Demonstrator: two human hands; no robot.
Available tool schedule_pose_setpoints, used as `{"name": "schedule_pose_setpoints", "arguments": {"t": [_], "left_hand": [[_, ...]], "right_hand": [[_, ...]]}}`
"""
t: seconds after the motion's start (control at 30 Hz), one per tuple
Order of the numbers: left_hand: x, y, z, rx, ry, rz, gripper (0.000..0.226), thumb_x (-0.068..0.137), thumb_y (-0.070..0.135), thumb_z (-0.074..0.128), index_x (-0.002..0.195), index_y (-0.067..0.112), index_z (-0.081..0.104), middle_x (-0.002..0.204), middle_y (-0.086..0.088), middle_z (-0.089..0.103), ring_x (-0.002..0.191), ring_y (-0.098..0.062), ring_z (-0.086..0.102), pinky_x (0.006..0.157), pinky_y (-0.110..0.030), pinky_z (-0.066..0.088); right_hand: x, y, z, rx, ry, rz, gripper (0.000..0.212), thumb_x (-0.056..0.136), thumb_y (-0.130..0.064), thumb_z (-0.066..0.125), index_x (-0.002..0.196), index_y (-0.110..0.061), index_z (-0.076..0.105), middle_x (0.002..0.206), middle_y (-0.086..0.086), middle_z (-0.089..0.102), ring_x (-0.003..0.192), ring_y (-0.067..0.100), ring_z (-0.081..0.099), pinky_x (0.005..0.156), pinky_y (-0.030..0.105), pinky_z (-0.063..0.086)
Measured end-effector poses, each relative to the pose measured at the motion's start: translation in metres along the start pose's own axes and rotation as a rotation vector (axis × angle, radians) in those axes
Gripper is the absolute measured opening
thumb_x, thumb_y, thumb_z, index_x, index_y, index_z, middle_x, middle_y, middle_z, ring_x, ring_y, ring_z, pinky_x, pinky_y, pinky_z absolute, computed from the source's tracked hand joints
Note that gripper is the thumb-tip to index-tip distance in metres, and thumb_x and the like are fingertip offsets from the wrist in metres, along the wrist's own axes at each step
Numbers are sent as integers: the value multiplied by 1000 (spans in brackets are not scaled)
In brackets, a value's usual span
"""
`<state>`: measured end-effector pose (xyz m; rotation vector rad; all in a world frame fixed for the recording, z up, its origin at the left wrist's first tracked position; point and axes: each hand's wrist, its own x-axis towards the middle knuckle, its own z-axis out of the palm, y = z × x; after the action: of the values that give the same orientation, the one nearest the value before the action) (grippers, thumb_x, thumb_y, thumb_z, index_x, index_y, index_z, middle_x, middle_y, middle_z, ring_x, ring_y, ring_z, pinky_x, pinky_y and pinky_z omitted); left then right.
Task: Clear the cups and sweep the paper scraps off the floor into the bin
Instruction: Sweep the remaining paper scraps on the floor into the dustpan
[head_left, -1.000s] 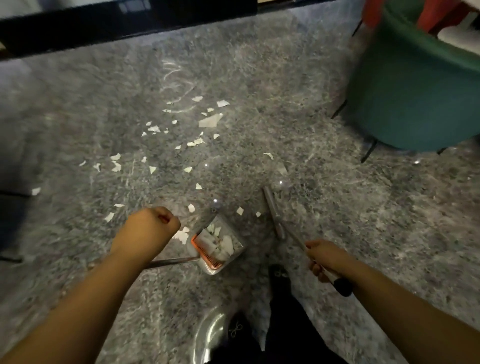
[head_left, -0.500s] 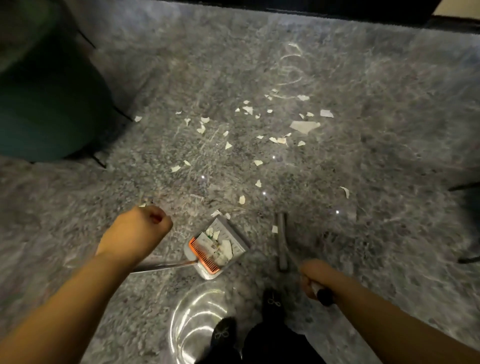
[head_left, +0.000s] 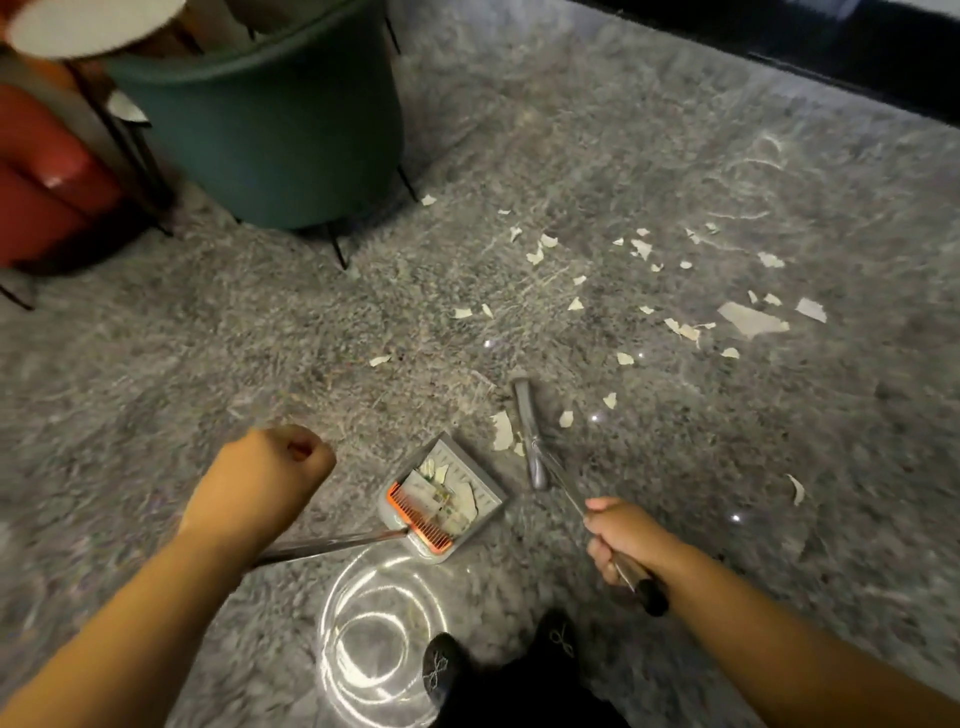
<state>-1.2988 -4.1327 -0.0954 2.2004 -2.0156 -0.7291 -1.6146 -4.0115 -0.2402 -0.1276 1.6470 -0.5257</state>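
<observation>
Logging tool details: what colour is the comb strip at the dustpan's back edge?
Orange, on the grey plastic dustpan's comb strip, clearest in the head view.

Open floor (head_left: 675, 156) ahead and right; green chair (head_left: 270, 130) blocks far left.

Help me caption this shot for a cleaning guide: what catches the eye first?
White paper scraps lie scattered over the grey floor, mostly to the upper right. At bottom centre a dustpan already holds some scraps, its handle held by the left hand, while the right hand grips the broom beside it. A green chair stands at upper left.
</observation>
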Motion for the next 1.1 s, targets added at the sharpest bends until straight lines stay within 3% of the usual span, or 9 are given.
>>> {"name": "schedule_pose_setpoints", "arguments": {"t": [0.2, 0.47, 0.6, 0.73, 0.87, 1.1], "left_hand": [[0, -44, -16, -43, -10, -69, 17, 85, 34, 62, 69, 28, 67, 64, 1, 68, 73, -26, 66, 70, -35, 54], [6, -80, -34, -43, -17, -87, 14, 88, 35, 62, 76, 30, 69, 62, 5, 66, 67, -17, 62, 59, -29, 44], [11, -84, -31, -33, -12, -107, 14, 85, 39, 60, 77, 32, 69, 67, 6, 67, 73, -21, 65, 71, -35, 54], [22, -69, -24, 7, -12, -118, 13, 85, 38, 58, 76, 35, 67, 68, 8, 63, 77, -24, 62, 69, -31, 48], [44, -36, -17, 29, -7, -153, 14, 86, 39, 57, 75, 36, 66, 72, 3, 62, 77, -26, 57, 69, -31, 44], [95, 36, 0, -18, -1, -196, 15, 88, 37, 59, 75, 34, 64, 72, 3, 64, 74, -25, 59, 66, -31, 44]], "right_hand": [[-8, -1, 32, -62, -21, 59, 37, 100, -9, 39, 134, -22, 43, 60, 8, 45, 31, 8, 39, 37, 14, 33], [-5, 16, 75, -109, -121, 154, 33, 101, -11, 37, 131, -24, 44, 60, 5, 41, 34, 5, 36, 36, 13, 31], [6, 14, 78, -120, -155, 203, 28, 101, -12, 33, 120, -27, 48, 59, 4, 41, 31, 5, 36, 34, 12, 31], [30, 0, 64, -180, -164, 133, 38, 98, -9, 40, 134, -15, 47, 58, 3, 42, 31, 5, 37, 34, 13, 28], [48, -43, 39, -176, -122, 183, 28, 101, -12, 35, 121, -26, 49, 54, 4, 40, 31, 6, 35, 35, 12, 30], [88, -133, -35, -240, -68, 161, 31, 102, -12, 37, 128, -23, 47, 54, 4, 40, 32, 7, 35, 36, 13, 29]]}}
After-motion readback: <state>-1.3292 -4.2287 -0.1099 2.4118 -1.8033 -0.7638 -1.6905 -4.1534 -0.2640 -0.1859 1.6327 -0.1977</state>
